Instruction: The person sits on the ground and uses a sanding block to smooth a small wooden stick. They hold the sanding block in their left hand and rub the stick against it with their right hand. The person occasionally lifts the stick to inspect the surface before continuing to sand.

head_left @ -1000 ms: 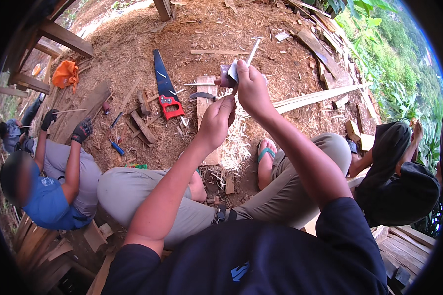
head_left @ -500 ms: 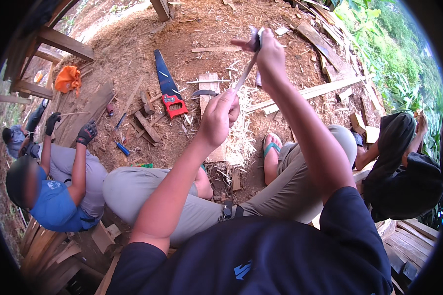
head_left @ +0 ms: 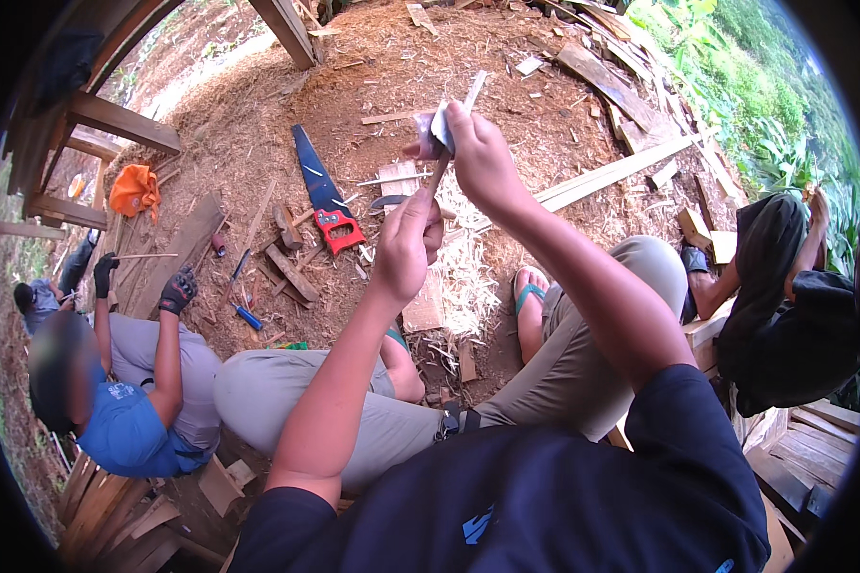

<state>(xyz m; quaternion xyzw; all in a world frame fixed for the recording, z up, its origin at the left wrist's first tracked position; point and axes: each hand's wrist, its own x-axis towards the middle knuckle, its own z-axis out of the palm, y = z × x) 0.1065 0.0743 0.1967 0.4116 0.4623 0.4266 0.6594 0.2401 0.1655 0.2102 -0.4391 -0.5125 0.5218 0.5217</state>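
Observation:
In front of me my left hand (head_left: 406,244) is closed around the near end of a thin, pale wooden stick (head_left: 475,91), which slants up and away to the right. My right hand (head_left: 487,160) pinches a folded sheet (head_left: 430,134), pale and purplish-grey like sandpaper, against the stick. The stick's far tip sticks out past my right fingers. Below my hands a wooden board (head_left: 424,304) lies among pale shavings (head_left: 468,258). A curved dark blade (head_left: 389,201) rests across that board, partly hidden by my left hand.
A handsaw (head_left: 327,191) with a red handle lies left of the board. Near it are a hammer (head_left: 287,227), a blue-handled tool (head_left: 247,317) and an orange bag (head_left: 135,191). A gloved co-worker (head_left: 134,401) sits at left; another person (head_left: 784,315) is at right. Long planks (head_left: 621,177) lie beyond.
My right hand has slid down the stick with the folded sheet, closer to my left hand, so the far tip now shows. The whole view has shifted slightly.

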